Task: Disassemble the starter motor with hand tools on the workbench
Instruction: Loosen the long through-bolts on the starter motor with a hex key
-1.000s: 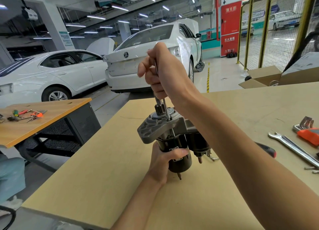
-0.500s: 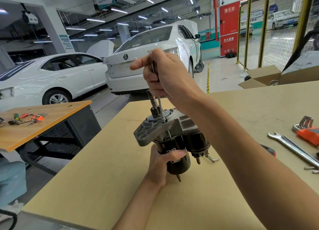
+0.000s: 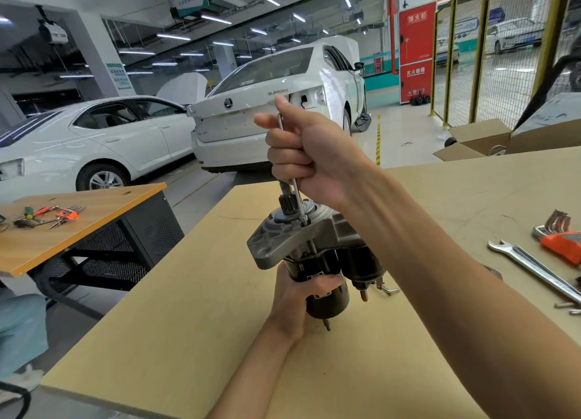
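The starter motor stands upright on the workbench, grey aluminium nose housing on top, black body below. My left hand grips the black body from the near side. My right hand is curled round a long thin metal through bolt that rises out of the grey housing beside the pinion gear. The upper part of the bolt is hidden inside my fist, with its tip showing above the index finger.
A combination wrench, an orange hex key set and small loose screws lie on the bench at the right. A second bench with hand tools stands to the left. Cardboard boxes sit at the far right.
My right hand has shifted slightly with the bolt, and the motor has tilted a little in my left hand's grip. My view has dropped, so things sit higher in frame.
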